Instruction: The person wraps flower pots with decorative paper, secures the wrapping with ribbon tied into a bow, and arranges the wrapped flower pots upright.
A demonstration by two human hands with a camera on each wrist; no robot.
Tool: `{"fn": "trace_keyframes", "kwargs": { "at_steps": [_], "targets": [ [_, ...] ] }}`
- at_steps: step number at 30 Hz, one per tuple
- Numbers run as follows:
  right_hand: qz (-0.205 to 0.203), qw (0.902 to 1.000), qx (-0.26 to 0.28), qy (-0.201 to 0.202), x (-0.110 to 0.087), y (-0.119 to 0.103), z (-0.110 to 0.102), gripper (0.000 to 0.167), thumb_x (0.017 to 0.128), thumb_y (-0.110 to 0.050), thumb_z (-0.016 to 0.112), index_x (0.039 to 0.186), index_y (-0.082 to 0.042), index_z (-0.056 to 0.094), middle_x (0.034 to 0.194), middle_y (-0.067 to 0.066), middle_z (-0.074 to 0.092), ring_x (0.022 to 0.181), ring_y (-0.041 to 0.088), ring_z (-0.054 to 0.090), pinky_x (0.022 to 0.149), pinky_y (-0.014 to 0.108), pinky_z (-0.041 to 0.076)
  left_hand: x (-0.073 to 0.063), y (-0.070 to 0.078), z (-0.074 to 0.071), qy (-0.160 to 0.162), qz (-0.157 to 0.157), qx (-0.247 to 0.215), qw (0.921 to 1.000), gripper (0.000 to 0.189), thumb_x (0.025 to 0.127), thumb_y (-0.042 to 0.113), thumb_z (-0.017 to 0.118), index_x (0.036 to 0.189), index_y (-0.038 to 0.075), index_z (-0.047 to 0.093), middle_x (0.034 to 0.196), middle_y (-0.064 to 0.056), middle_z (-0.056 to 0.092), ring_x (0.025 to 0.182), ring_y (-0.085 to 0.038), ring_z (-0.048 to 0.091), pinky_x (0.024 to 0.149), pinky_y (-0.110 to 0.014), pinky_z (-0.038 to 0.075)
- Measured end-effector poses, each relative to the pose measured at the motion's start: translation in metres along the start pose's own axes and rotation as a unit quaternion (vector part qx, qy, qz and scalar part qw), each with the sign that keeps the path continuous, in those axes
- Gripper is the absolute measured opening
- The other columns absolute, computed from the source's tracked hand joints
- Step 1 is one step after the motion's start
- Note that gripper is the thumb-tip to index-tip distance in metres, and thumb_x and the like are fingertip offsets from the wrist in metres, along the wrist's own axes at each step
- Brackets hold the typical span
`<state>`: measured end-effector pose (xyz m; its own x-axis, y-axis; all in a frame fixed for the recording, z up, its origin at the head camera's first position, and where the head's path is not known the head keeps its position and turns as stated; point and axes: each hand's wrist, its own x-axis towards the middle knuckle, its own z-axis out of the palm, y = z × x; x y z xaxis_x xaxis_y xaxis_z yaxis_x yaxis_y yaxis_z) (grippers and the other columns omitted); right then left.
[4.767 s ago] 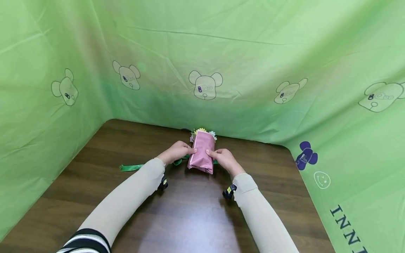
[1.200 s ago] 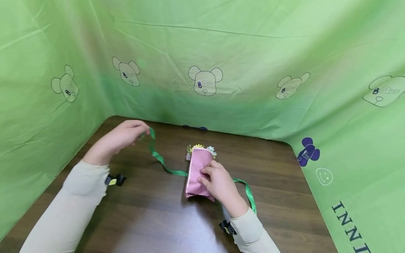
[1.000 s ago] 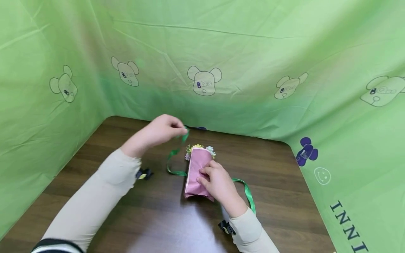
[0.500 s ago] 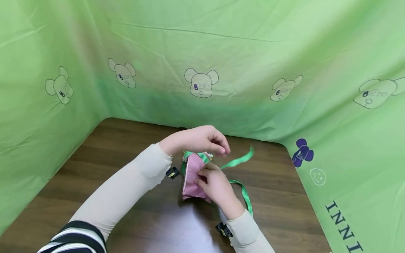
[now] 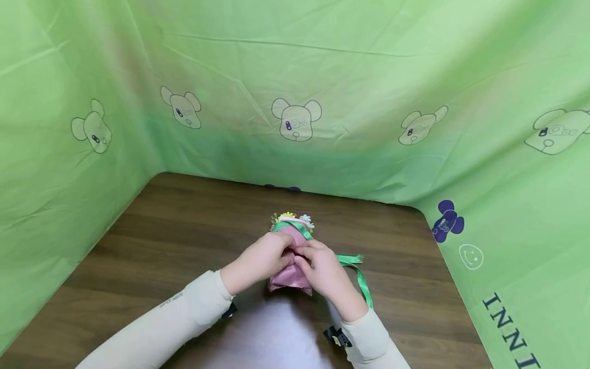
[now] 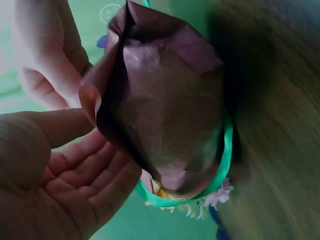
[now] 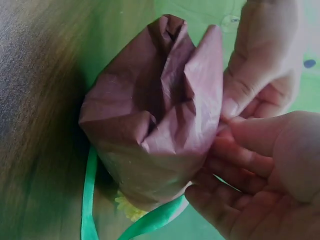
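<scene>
A small bouquet in pink wrapping paper (image 5: 291, 280) lies on the table, its yellow, pale blue and lilac flowers (image 5: 306, 219) pointing away from me. My left hand (image 5: 259, 260) pinches the paper near its middle; in the left wrist view its thumb presses a folded paper edge, fingers behind. Close against it, my right hand (image 5: 326, 269) pinches the same part between thumb and fingers. A green ribbon (image 5: 295, 224) crosses the front of the wrap just below the flowers. The right wrist view shows the creased, gathered bottom of the paper (image 7: 150, 120). Hands hide the middle of the wrap.
Two loose ribbon lengths (image 5: 351, 259) lie on the wooden table (image 5: 193, 215) right of the bouquet, one passing beside the right wrist. Green printed cloth (image 5: 230, 102) hangs behind and at both sides of the table.
My left hand has carried the ribbon from the left across the wrap to the right, let it go, and come back to pinch the paper. My right hand has stayed on the bouquet.
</scene>
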<state>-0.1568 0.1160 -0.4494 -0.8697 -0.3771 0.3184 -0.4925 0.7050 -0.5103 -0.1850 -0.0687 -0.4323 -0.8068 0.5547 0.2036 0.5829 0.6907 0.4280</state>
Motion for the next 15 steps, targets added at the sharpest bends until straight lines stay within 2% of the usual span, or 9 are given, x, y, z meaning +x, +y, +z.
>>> {"fn": "trace_keyframes", "kwargs": {
  "at_steps": [3,6,11,15],
  "targets": [
    [0.002,0.9998,0.02,-0.008,0.0,0.005,-0.004,0.021,0.092,-0.01,0.076,0.113,-0.007,0.078,0.117,0.004,0.073,0.113,0.022,0.068,0.097,0.04,0.055,-0.002,0.004,0.001,0.005,0.005,0.028,0.9996,0.009,0.089,0.012,0.078,0.097,0.013,0.073,0.091,0.002,0.071,0.082,-0.013,0.065,0.077,-0.032,0.057],
    [0.009,0.9992,0.031,-0.021,0.003,0.011,-0.011,0.021,0.09,-0.012,0.078,0.11,-0.01,0.079,0.115,0.002,0.074,0.111,0.02,0.069,0.098,0.04,0.055,0.002,0.006,0.002,-0.005,0.011,0.048,0.9988,0.005,0.089,0.014,0.078,0.094,0.014,0.077,0.089,0.003,0.07,0.082,-0.011,0.063,0.076,-0.029,0.056],
    [0.033,0.9953,0.063,-0.066,0.016,0.02,-0.02,0.01,0.092,-0.017,0.077,0.101,-0.016,0.081,0.102,-0.003,0.074,0.094,0.012,0.068,0.084,0.031,0.057,0.005,0.008,0.003,-0.024,-0.003,0.052,0.9984,0.008,0.084,0.011,0.08,0.089,0.018,0.079,0.089,0.005,0.065,0.082,-0.01,0.061,0.074,-0.025,0.055],
    [0.05,0.988,0.092,-0.114,0.028,0.021,-0.027,0.007,0.092,-0.017,0.076,0.098,-0.016,0.08,0.095,-0.004,0.074,0.087,0.009,0.064,0.078,0.026,0.054,-0.002,0.016,0.002,-0.015,-0.027,0.079,0.9964,0.011,0.087,0.011,0.077,0.092,0.02,0.08,0.089,0.004,0.062,0.08,-0.013,0.062,0.068,-0.029,0.055]
  ]
}}
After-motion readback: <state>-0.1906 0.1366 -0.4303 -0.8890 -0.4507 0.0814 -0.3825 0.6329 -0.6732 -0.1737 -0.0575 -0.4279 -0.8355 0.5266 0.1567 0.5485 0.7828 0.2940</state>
